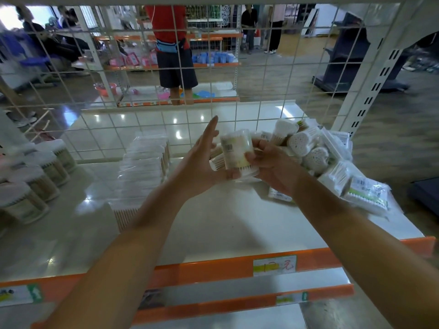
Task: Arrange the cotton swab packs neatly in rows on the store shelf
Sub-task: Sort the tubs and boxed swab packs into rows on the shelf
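Holding a cylindrical cotton swab pack [237, 154] at the centre of the frame, the right hand [273, 168] has its fingers [252, 157] closed around the tub's side wall, while the left hand [202, 162] is open, fingers extended, with the thumb touching the tub's lower edge. The tub is raised above the white shelf [225, 224]. An unsorted pile of packs [316, 153] lies at right of centre; a row of flat packs [145, 167] runs left of centre, and a row of upright tubs [40, 172] stands at the left edge. The pack appears light and rigid, with a smooth, possibly slippery plastic wall; grasping it across the side wall, mid-height, seems safest.
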A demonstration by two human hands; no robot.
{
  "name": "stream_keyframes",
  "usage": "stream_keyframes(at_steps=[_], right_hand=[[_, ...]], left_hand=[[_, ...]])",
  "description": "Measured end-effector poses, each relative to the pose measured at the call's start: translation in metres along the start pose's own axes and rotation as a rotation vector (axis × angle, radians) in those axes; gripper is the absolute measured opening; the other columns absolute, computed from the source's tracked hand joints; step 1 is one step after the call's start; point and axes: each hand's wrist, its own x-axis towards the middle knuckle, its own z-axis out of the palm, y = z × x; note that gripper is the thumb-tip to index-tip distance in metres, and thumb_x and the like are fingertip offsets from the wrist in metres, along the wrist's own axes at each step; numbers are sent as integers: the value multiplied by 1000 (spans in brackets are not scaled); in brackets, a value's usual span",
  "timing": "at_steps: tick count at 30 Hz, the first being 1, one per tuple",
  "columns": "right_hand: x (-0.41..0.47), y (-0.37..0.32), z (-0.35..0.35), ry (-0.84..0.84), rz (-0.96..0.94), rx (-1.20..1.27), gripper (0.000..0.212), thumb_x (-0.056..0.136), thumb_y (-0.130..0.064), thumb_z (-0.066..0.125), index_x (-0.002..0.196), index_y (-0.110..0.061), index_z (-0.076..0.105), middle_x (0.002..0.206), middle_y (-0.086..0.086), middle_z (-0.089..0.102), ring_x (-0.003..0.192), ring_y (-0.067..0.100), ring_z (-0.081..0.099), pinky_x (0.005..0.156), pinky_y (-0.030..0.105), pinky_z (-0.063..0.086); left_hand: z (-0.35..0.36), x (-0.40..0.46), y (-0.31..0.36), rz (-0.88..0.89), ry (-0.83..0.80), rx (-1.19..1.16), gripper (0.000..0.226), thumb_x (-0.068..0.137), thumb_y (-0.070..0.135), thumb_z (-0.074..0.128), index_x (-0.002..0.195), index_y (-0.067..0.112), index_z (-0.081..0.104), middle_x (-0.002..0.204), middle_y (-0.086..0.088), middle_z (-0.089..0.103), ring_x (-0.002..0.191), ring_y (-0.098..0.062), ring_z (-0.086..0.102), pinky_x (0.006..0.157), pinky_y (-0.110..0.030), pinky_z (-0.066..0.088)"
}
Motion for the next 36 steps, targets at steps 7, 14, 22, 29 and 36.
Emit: stream_keyframes(at_steps=[7,14,22,29,36], right_hand=[[1,2,2,-74,54,-21,74,54,-31,86,117,-6,56,102,15,60,88,26,61,70,36,53],[4,-14,25,301,-70,-455,22,79,-11,68,98,-13,57,83,2,65,76,17,63,74,38,52],[1,-31,47,176,-133,-550,34,80,-16,65,112,-19,53,108,4,63,94,15,62,81,31,54],[8,-32,75,106,-215,-774,52,72,-14,74,115,-34,51,112,-5,58,94,13,62,85,25,53],[33,-19,119,153,-379,-894,48,75,-7,73,114,-29,55,105,-1,61,81,17,64,78,25,55]], left_hand=[[-11,-2,26,205,-71,366,95,67,30,80,145,24,26,148,1,29,134,-15,27,103,-22,25],[-16,-1,21,88,-75,517,60,76,42,69,126,16,51,107,-1,53,93,-15,48,77,-27,40],[-23,-17,3,50,100,279,43,77,40,70,108,12,60,97,0,57,82,-15,55,64,-22,45],[-40,-30,-15,28,170,-29,46,77,53,56,105,20,43,97,3,57,89,-14,61,67,-28,55],[-90,-54,-40,63,148,124,61,77,61,54,125,24,48,113,9,55,102,-8,55,81,-28,49]])
